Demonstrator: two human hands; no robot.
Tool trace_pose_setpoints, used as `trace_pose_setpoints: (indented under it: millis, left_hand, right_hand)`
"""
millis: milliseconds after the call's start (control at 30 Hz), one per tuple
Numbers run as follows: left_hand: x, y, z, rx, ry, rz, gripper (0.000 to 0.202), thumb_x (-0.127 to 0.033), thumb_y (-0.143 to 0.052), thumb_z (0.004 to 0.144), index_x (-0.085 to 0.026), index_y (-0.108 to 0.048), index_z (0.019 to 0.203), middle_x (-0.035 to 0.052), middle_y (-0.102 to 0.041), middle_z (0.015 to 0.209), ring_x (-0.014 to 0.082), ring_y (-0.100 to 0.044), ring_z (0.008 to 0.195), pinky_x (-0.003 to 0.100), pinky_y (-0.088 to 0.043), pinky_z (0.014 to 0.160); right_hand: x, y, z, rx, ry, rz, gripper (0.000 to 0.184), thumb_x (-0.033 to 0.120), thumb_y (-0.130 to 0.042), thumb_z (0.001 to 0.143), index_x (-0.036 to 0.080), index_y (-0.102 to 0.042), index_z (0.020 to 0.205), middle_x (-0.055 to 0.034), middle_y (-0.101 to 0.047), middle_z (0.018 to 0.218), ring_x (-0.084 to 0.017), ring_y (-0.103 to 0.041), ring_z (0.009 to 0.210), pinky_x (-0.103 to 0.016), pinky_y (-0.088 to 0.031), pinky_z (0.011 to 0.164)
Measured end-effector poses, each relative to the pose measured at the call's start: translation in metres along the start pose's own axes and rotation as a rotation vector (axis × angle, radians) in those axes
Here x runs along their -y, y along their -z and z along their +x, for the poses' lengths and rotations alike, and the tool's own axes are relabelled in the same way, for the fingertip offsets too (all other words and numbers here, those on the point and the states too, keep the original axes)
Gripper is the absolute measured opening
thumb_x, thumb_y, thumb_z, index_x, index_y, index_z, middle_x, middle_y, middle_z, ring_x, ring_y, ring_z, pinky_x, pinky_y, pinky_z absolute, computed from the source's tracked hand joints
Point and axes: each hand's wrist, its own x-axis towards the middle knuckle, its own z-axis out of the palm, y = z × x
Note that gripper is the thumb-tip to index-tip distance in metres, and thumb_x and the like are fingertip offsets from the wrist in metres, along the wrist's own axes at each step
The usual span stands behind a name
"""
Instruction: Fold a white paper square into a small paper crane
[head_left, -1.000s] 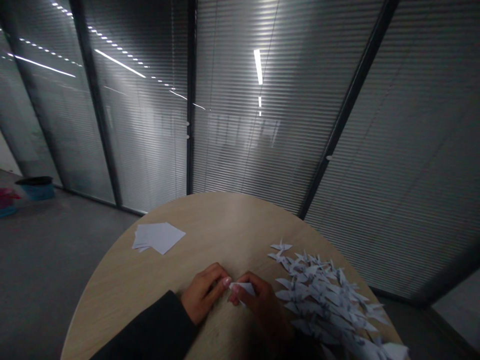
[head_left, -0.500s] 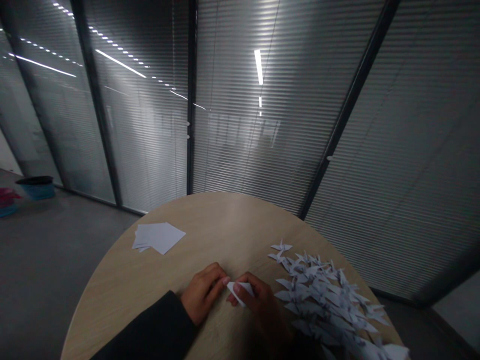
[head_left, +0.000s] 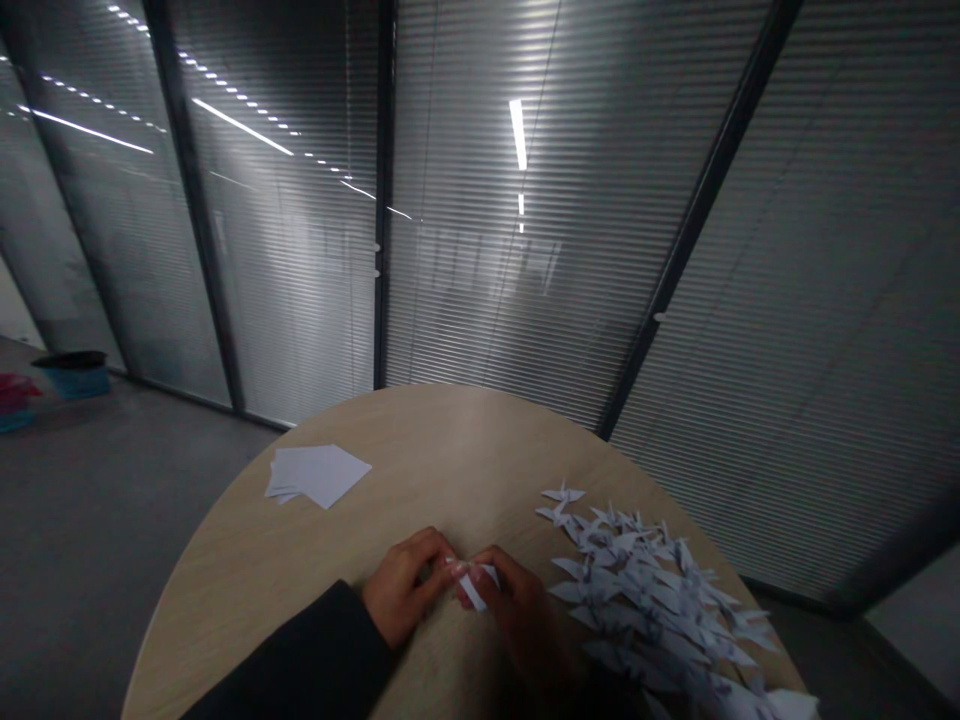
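Note:
A small folded piece of white paper [head_left: 477,590] is between my two hands, just above the near part of the round table. My right hand [head_left: 517,600] grips it between thumb and fingers. From the left, my left hand [head_left: 411,585] pinches the paper's other end with thumb and forefinger, and the fingertips of both hands nearly meet. Part of the paper is covered by my fingers. Close to my right hand, a heap of folded white paper cranes [head_left: 660,590] spreads over the table's right side.
A loose stack of white paper squares [head_left: 319,472] lies on the left of the round wooden table [head_left: 450,420]. Glass partitions with blinds [head_left: 510,300] stand behind it. On the floor at far left are a blue bucket [head_left: 79,380] and a red-and-blue item [head_left: 15,400].
My left fingertips have moved right, onto the folded paper. Less of the paper shows, and it looks narrower and turned in my right hand. The cranes and the stack have not moved.

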Motion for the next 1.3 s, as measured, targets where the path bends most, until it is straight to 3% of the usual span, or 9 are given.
trace_pose_setpoints:
  millis: [433,867,1067,1300]
  left_hand:
    - [0.004,0.001,0.000,-0.004,-0.031,-0.002,0.033,-0.038,-0.050,0.087,-0.015,-0.060,0.065,0.0016,-0.057,0.065,0.0143,-0.054,0.063,0.024,-0.039,0.060]
    - [0.006,-0.003,0.001,0.011,0.066,-0.117,0.027,-0.036,-0.054,0.083,-0.014,-0.063,0.068,0.0032,-0.059,0.068,0.0146,-0.057,0.063,0.023,-0.043,0.058]
    - [0.010,-0.001,0.000,-0.050,0.047,-0.148,0.028,-0.037,-0.055,0.084,-0.016,-0.063,0.067,0.0007,-0.055,0.066,0.0127,-0.055,0.061,0.020,-0.043,0.053]
    - [0.009,0.002,0.001,-0.070,-0.005,-0.087,0.027,-0.036,-0.054,0.085,-0.017,-0.064,0.069,0.0018,-0.057,0.069,0.0155,-0.057,0.070,0.024,-0.046,0.063]
  right_hand:
    - [-0.002,0.000,0.001,-0.027,0.014,-0.213,0.032,0.043,-0.036,0.087,0.023,-0.058,0.076,-0.0007,-0.066,0.071,-0.015,-0.060,0.067,-0.021,-0.038,0.060]
    - [-0.008,0.000,0.002,-0.014,0.007,-0.144,0.035,0.046,-0.040,0.084,0.021,-0.062,0.072,0.0000,-0.063,0.066,-0.014,-0.057,0.062,-0.022,-0.036,0.059]
    - [-0.011,0.000,0.006,-0.018,-0.053,-0.048,0.030,0.044,-0.047,0.080,0.019,-0.062,0.075,-0.0002,-0.065,0.069,-0.015,-0.059,0.066,-0.021,-0.039,0.060]
    - [-0.003,0.005,0.003,-0.031,-0.022,-0.105,0.029,0.042,-0.045,0.084,0.021,-0.061,0.074,0.0005,-0.066,0.071,-0.014,-0.060,0.070,-0.021,-0.040,0.064]
